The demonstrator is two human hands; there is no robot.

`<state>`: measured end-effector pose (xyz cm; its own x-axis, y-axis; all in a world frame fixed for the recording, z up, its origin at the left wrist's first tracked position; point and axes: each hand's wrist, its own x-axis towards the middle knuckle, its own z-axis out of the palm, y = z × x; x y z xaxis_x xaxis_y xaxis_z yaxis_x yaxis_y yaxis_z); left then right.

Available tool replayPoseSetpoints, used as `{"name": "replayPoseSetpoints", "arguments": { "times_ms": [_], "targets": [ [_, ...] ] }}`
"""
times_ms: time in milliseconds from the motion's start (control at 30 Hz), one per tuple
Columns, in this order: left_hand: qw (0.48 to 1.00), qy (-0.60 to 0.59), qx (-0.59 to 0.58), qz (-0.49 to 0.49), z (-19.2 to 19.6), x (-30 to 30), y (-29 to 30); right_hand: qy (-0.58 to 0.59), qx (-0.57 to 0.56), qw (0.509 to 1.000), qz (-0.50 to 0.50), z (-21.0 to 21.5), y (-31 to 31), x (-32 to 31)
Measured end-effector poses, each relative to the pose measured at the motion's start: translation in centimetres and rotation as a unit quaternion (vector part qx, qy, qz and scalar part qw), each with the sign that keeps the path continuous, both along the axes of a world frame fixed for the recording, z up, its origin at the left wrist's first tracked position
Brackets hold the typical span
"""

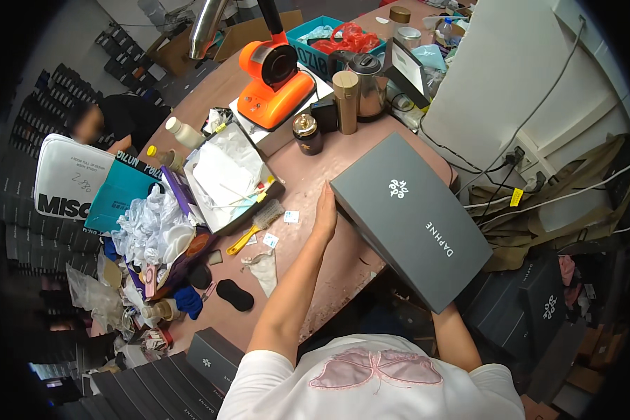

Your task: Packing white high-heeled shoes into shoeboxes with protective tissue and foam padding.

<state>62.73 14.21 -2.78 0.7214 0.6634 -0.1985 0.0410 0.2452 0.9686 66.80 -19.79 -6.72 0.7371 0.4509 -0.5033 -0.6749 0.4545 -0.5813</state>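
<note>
A closed dark grey shoebox [413, 231] with white print on its lid is held at a slant between my two hands, over the right edge of the table. My left hand [325, 213] presses along the box's left side, fingers pointing away from me. At the near lower corner my right hand [446, 313] supports the box; its fingers are hidden beneath it. Left of my forearm lie a yellow-handled brush [255, 227], small white labels [291, 217], a crumpled white cloth [262, 271] and a black oval pad [234, 295].
An orange machine [273, 91] stands behind, near a brown flask [345, 101], a kettle [368, 80] and a dark jar [306, 133]. A box of white paper [227, 175] lies left. Shoeboxes [150, 388] are stacked lower left. Cables [514, 164] hang right. Another person [122, 119] sits far left.
</note>
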Motion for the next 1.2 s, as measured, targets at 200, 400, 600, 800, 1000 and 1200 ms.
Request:
{"name": "replayPoseSetpoints", "arguments": {
  "times_ms": [200,400,600,800,1000,1200],
  "targets": [
    [0.999,0.049,0.018,0.005,-0.9,-0.7,-0.3,0.007,-0.013,1.0,0.02,0.7,0.4,0.8],
    [0.994,0.054,0.092,0.032,-0.3,-3.7,1.8,0.012,0.002,0.999,0.04,-0.4,3.5,2.2],
    [0.979,0.045,0.183,0.073,2.8,-13.2,-2.3,0.185,-0.078,0.98,0.002,-5.0,5.0,-6.1],
    [0.877,0.202,0.364,0.24,8.8,-40.9,-8.7,0.047,-0.128,0.818,0.559,1.1,8.7,-21.8],
    [0.777,0.406,0.019,0.48,-1.9,-68.5,-17.9,-0.232,-0.081,0.609,0.754,2.9,18.5,-37.5],
    [0.842,0.166,-0.051,0.511,-3.1,-63.5,-17.1,-0.108,-0.165,0.567,0.8,2.2,22.8,-42.8]
  ]
}}
